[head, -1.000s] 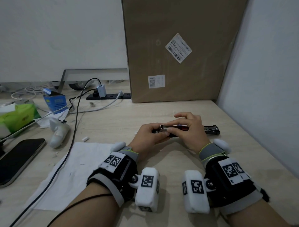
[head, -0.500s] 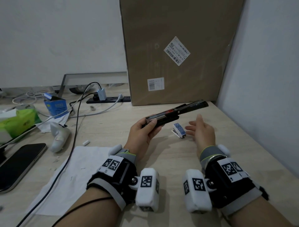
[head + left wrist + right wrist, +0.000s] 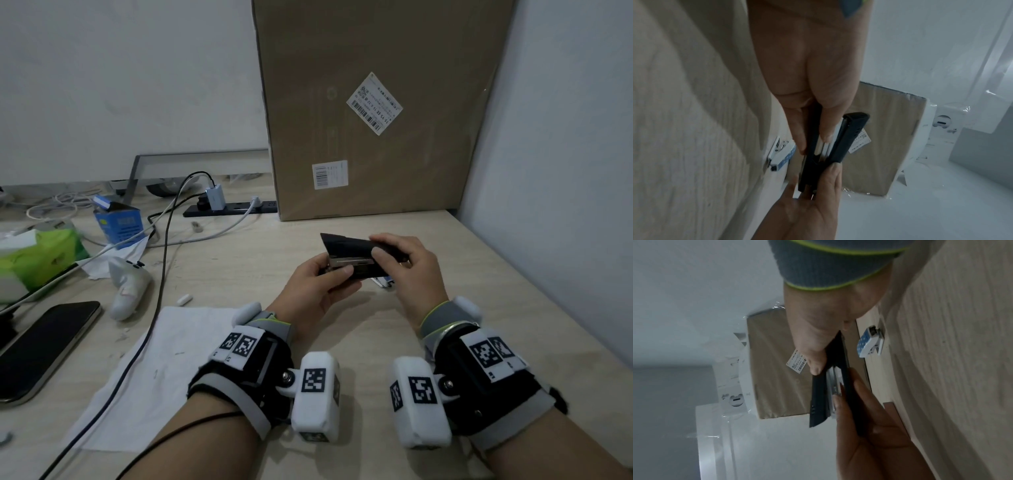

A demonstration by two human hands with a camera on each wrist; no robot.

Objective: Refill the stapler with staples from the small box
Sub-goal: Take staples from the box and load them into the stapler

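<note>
The stapler [image 3: 356, 258] (black body, top cover hinged up, metal staple channel exposed) is held above the worktop [image 3: 239, 267], approx. centre-right of the head view. The left hand [image 3: 317, 291] grips the stapler base from below, fingers curled round it, thumb on the near edge. The right hand [image 3: 409, 270] pinches the raised cover at the hinge end, thumb on one face and fingers on the other. In the left wrist view the channel [image 3: 825, 147] shows as a bright strip between base and cover. The small box [image 3: 383, 281] (white w/ blue dotted lid, partly open) lies on the worktop just under the right hand, not touched by either hand. Behind stands a large cardboard carton [image 3: 376, 109]; at left lie a phone [image 3: 37, 346], a sheet of white paper [image 3: 164, 370] and a blue carton [image 3: 118, 222].
</note>
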